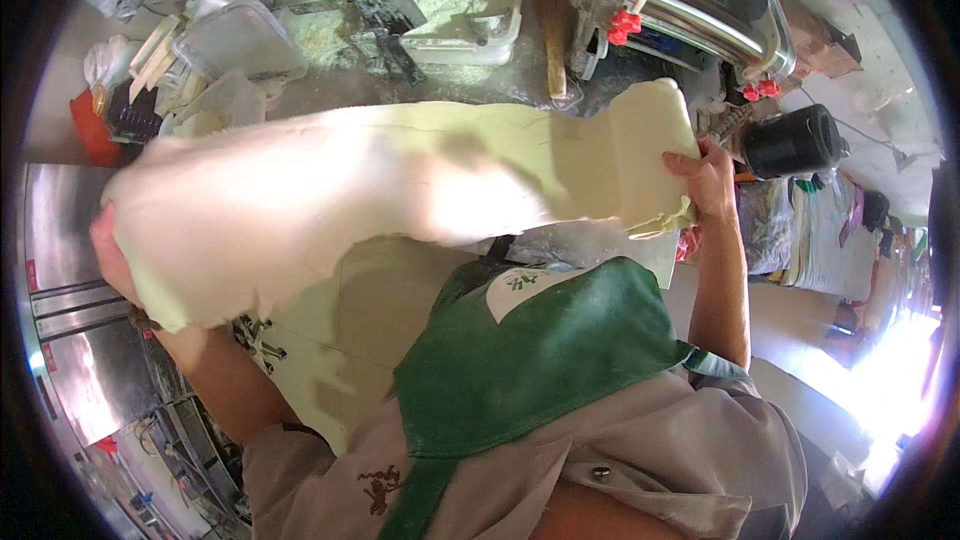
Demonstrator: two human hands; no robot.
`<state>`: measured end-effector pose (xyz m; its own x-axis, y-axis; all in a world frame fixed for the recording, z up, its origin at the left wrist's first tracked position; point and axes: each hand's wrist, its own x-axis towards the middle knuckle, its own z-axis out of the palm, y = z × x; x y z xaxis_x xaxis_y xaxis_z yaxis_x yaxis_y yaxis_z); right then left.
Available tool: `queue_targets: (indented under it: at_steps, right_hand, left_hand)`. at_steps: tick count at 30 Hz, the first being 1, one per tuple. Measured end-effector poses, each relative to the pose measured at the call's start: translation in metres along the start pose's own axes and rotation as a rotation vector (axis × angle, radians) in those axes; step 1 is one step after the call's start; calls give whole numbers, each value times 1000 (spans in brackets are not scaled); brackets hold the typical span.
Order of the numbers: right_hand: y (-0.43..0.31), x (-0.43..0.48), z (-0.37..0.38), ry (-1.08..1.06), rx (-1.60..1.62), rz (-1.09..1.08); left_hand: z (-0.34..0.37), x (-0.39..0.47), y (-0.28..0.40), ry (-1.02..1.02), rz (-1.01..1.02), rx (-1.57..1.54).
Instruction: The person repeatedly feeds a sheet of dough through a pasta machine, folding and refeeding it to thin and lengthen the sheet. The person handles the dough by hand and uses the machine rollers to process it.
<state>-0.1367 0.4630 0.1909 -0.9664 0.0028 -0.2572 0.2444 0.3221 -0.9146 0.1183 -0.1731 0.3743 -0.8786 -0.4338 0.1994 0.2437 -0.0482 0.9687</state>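
Note:
A long, wide sheet of pale dough (337, 180) stretches across the view between my hands, held up in front of the green apron. My left hand (112, 247) grips its left end, with part of the hand hidden behind the sheet. At the right end my right hand (701, 172) holds the edge, its thumb on the near face and the fingers out of sight behind. The sheet's right end looks doubled over, with a ragged lower edge. Bright glare washes out the middle of the sheet.
Behind the sheet, a floury worktop (487, 82) holds a white tub of flour (465, 45), a wooden-handled brush (555, 52), a clear plastic container (240, 37) and a roller machine (697, 22) with red knobs. A black cylindrical container (791, 141) is at the right, steel cabinet doors (71, 225) at the left.

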Motion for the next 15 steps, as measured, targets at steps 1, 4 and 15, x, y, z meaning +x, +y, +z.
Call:
queue_targets:
  at_steps: [1, 4, 15]
  right_hand:
    - [-3, 3, -8, 86, -304, -70]
    - [-10, -5, 24, 200, -1035, -117]
    - [128, 91, 5, -410, 6, 173]
  left_hand:
    - [-19, -7, -15, -12, -90, 94]
    - [-37, -16, -85, -77, -382, 414]
    - [78, -18, -173, 60, -606, 1180]
